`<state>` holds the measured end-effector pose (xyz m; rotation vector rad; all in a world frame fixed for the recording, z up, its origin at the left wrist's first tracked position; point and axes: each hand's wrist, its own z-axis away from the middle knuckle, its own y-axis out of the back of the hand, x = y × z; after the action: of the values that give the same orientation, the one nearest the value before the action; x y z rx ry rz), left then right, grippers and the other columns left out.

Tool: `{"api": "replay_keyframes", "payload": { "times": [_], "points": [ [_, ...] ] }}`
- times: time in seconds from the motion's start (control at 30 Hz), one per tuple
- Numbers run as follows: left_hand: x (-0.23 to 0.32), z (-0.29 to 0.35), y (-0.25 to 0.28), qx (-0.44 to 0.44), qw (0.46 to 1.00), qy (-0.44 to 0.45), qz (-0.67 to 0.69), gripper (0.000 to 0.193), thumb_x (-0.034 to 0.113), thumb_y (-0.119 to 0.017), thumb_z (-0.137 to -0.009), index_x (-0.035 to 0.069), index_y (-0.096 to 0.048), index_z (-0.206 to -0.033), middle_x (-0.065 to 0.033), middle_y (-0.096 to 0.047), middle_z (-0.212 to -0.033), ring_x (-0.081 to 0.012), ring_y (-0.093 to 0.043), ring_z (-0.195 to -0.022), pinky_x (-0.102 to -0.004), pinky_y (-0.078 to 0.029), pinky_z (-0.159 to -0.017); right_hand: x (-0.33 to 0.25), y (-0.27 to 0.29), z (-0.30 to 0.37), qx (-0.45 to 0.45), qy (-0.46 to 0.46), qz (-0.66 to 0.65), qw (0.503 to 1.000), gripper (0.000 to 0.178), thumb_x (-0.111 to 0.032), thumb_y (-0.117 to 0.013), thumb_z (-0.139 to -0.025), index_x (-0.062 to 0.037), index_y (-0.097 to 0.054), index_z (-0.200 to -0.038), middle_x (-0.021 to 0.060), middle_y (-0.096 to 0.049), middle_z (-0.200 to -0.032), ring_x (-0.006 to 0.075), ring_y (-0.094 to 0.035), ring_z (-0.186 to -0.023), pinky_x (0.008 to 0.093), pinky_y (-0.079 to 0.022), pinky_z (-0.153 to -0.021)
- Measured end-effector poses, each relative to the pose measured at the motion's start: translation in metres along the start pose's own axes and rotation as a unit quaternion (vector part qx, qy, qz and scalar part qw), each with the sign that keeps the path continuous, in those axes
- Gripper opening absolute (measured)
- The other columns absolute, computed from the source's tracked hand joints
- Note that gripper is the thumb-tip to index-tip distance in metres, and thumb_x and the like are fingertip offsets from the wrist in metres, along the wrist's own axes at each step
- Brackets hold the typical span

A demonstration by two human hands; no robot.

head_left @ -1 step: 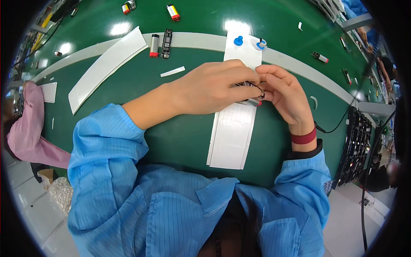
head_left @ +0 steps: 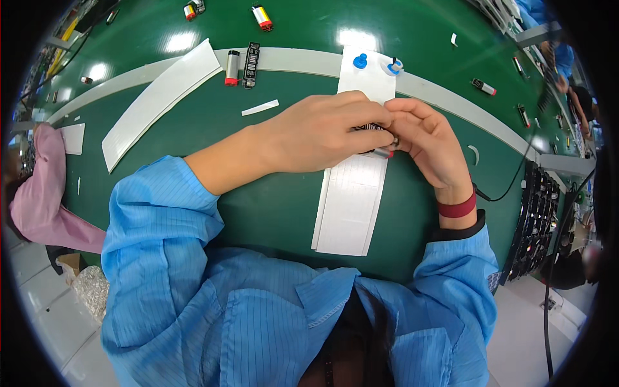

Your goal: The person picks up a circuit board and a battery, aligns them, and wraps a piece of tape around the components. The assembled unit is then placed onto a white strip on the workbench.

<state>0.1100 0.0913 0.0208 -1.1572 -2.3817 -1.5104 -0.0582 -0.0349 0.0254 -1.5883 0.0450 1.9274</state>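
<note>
My left hand (head_left: pixel 322 132) is closed around a small black-framed part with white markings (head_left: pixel 370 128) and a silver battery cell with a red end (head_left: pixel 383 153). The palm and fingers cover most of both. At their right end, the bent fingers of my right hand (head_left: pixel 429 138) are pinched together, and its fingertips touch the part; fine details between them are hidden. Under the hands lies a long white strip (head_left: pixel 348 213). At its far end stand a blue stopper-like piece (head_left: pixel 360 61) and a second blue-based piece (head_left: pixel 394 66).
Beyond my left hand are another silver-and-red cell (head_left: pixel 232 68) and a black frame (head_left: pixel 251 66). A white curved strip (head_left: pixel 158 106) lies left. More cells (head_left: pixel 262 18) are scattered on the green surface. A black rack (head_left: pixel 532 219) stands right; a co-worker's pink sleeve (head_left: pixel 45 193) is left.
My right fingertips have shifted slightly at the end of the part, and a little less of the cell's red end shows. My left hand keeps its place.
</note>
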Motion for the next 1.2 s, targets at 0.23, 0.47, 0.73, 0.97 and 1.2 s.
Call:
{"api": "replay_keyframes", "payload": {
  "times": [0.23, 0.47, 0.73, 0.97, 1.2],
  "points": [
    [-0.027, -0.009, 0.012, 0.026, 0.962, 0.115, 0.248, 0.030, -0.001, -0.057, -0.071, 0.003, -0.060, -0.101, -0.0098, -0.061, -0.093, -0.0286, -0.059, -0.079, -0.0320, -0.048, -0.065, 0.008, -0.003, -0.019, 0.148, 0.155, 0.071, 0.974, 0.018, -0.004, -0.055, -0.083, 0.0000, -0.055, -0.100, 0.0071, -0.060, -0.089, 0.0125, -0.058, -0.080, 0.0235, -0.049, -0.067],
    [-0.052, -0.026, 0.022, 0.125, 0.964, 0.234, 0.020, 0.021, 0.012, -0.060, -0.080, 0.002, -0.065, -0.097, -0.0093, -0.065, -0.078, -0.0118, -0.058, -0.068, -0.0226, -0.044, -0.061, 0.013, -0.014, -0.017, 0.177, 0.215, 0.404, 0.871, 0.020, -0.009, -0.057, -0.082, -0.0003, -0.057, -0.101, 0.0100, -0.062, -0.095, 0.0166, -0.060, -0.078, 0.0282, -0.050, -0.072],
    [-0.051, -0.017, 0.000, 0.120, 0.735, 0.404, 0.531, 0.031, 0.007, -0.057, -0.082, -0.006, -0.052, -0.110, -0.0116, -0.062, -0.093, -0.0110, -0.060, -0.080, -0.0203, -0.049, -0.077, 0.007, -0.026, -0.016, 0.084, 0.181, 0.551, 0.810, 0.027, 0.002, -0.066, -0.065, 0.0002, -0.055, -0.090, 0.0101, -0.060, -0.085, 0.0240, -0.058, -0.074, 0.0304, -0.048, -0.066],
    [-0.057, -0.015, -0.012, 0.131, 0.721, 0.408, 0.545, 0.028, 0.013, -0.053, -0.086, -0.007, -0.054, -0.105, -0.0139, -0.061, -0.095, -0.0134, -0.061, -0.083, -0.0235, -0.049, -0.081, -0.012, -0.017, -0.028, 0.060, 0.037, 0.511, 0.857, 0.026, 0.002, -0.065, -0.067, 0.0006, -0.052, -0.090, 0.0062, -0.055, -0.072, 0.0147, -0.055, -0.067, 0.0268, -0.047, -0.062],
    [-0.049, -0.013, 0.001, 0.098, 0.698, 0.428, 0.566, 0.030, 0.013, -0.049, -0.088, -0.009, -0.051, -0.109, -0.0163, -0.060, -0.098, -0.0171, -0.061, -0.088, -0.0256, -0.049, -0.083, -0.003, -0.018, 0.003, 0.175, 0.213, 0.440, 0.855, 0.034, 0.002, -0.062, -0.069, -0.0008, -0.054, -0.102, 0.0164, -0.058, -0.090, 0.0305, -0.056, -0.079, 0.0310, -0.048, -0.069]
  ]
}}
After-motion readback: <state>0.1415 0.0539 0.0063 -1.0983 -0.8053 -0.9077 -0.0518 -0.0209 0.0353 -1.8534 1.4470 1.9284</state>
